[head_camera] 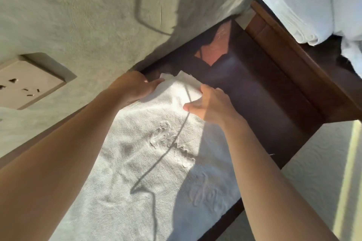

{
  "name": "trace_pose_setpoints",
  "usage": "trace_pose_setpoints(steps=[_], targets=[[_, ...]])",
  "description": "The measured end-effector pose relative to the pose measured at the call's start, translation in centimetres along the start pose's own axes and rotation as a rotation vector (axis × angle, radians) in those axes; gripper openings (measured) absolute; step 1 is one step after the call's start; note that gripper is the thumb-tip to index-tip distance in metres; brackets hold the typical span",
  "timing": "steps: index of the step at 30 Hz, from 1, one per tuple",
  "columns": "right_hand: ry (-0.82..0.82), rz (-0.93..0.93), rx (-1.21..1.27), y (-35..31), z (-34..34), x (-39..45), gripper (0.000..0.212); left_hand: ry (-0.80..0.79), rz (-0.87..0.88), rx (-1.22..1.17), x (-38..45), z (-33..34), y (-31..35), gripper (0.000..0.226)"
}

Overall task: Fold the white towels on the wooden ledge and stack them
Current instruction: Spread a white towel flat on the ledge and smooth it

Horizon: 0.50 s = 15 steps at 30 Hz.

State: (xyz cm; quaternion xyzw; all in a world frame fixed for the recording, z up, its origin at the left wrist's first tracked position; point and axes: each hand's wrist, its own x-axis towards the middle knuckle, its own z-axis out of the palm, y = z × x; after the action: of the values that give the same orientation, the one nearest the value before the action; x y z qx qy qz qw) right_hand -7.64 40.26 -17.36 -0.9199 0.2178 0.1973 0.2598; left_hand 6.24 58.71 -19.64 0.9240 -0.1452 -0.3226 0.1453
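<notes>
Towel lies spread lengthwise along the wooden ledge, its far end up against the wall — laid flat, I judge, so the fold comes out square. Left hand grips the far-left corner, right hand pinches the far-right edge; holding both corners keeps the edge straight as it is placed. Folded white towels sit well apart at the ledge's far end — likely the stack to join.

Both hands grip the far edge of a white towel spread on the wooden ledge: left hand, right hand. Folded towels lie well beyond the right hand.
</notes>
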Motion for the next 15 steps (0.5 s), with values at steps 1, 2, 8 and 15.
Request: trace_pose_setpoints(steps=[1,2,8,15], targets=[[0.011,-0.034,-0.019,0.0,0.0,0.1,0.034,-0.059,0.053,0.045,0.0,-0.1,0.0,0.054],[0.011,-0.072,0.024,-0.1,0.0,0.1,0.025,-0.098,0.113,0.036,-0.2,-0.2,0.0,0.04],[-0.035,-0.132,0.492,-0.3,-0.6,0.0,0.02,0.041,0.369,-0.159,-0.2,-0.9,-0.3,0.025],[0.091,-0.145,0.405,0.3,-0.4,1.1,0.018,0.05,0.289,-0.343,1.4,-0.2,0.3,0.032]])
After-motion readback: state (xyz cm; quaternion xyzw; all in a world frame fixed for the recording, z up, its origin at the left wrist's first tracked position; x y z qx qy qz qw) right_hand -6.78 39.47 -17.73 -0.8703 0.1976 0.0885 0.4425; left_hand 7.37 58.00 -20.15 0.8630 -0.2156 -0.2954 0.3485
